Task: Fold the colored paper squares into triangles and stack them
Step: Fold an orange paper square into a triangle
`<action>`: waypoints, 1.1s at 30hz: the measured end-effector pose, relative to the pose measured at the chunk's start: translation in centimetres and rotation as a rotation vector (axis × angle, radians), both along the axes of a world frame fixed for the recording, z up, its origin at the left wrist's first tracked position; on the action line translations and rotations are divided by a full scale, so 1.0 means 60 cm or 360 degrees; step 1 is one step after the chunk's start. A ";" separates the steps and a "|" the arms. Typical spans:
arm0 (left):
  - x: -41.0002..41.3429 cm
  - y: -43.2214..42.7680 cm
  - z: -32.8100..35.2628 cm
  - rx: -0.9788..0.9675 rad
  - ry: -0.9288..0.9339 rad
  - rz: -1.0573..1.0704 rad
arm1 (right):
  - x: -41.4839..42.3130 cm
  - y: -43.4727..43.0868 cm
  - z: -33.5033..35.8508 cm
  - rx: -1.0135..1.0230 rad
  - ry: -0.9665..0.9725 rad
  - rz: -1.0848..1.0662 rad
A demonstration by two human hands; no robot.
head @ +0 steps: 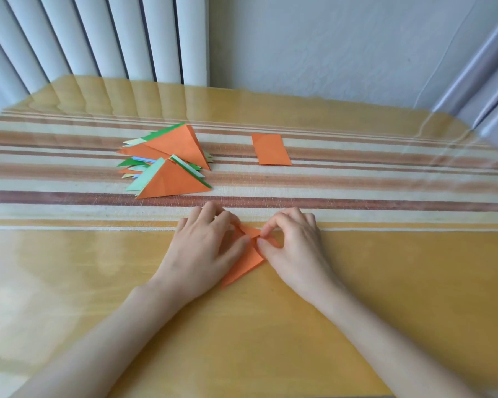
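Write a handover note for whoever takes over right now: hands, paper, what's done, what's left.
Left hand presses the orange paper down on the table, near the front.
Right hand pinches a flap at the paper's upper corner, mid-fold.
The pile of folded triangles lies farther back on the left, loosely stacked. One flat orange sheet sits apart to its right.
Done: the pile.
Left: finish this fold, add it to the pile, then fold the flat sheet.

Left hand (202,248) and right hand (295,248) on orange paper (246,267), triangle pile (170,162) beyond.
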State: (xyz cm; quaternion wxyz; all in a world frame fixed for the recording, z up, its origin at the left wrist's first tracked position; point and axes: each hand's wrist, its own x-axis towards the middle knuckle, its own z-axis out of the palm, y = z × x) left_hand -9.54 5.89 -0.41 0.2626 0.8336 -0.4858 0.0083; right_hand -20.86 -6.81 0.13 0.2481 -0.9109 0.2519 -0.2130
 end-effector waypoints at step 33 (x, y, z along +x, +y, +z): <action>0.035 0.010 0.008 -0.0257 0.0332 -0.0199 | 0.039 -0.010 0.041 0.0352 0.0140 0.0631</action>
